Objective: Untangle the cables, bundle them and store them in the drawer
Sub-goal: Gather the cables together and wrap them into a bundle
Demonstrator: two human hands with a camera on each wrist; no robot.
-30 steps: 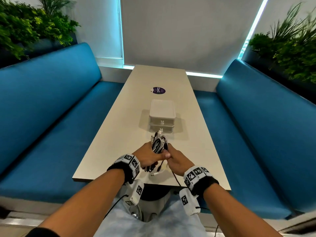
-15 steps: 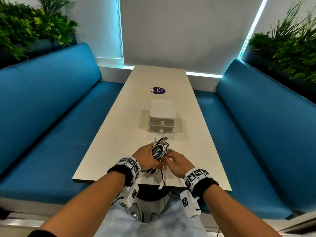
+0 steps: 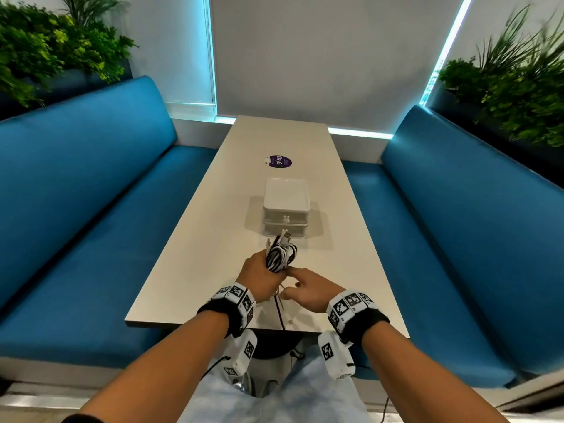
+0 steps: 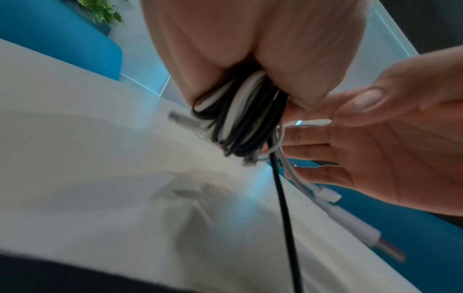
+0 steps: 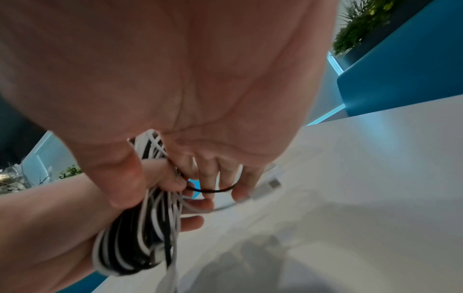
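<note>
My left hand (image 3: pixel 259 277) grips a coiled bundle of black and white cables (image 3: pixel 279 254) upright above the near end of the table (image 3: pixel 189 254). The left wrist view shows the coil (image 4: pixel 240 119) squeezed in its fist. My right hand (image 3: pixel 305 290) is against the bundle's lower end. In the right wrist view its fingers (image 5: pixel 208 174) curl round a thin black loop (image 5: pixel 213 190) and white cable tails. A black tail (image 4: pixel 283 208) and white plugs (image 4: pixel 350 220) hang down. The white two-drawer unit (image 3: pixel 286 209) stands just beyond the bundle, both drawers closed.
A purple round sticker (image 3: pixel 280 161) lies on the table past the drawers. Blue benches run along the left (image 3: pixel 76 209) and right (image 3: pixel 457 239), with plants behind them. The table's near edge is right under my wrists.
My right hand has slipped down from the bundle's side to its lower end and the loose tails. The left hand has kept its grip and lifted the bundle slightly toward the drawers.
</note>
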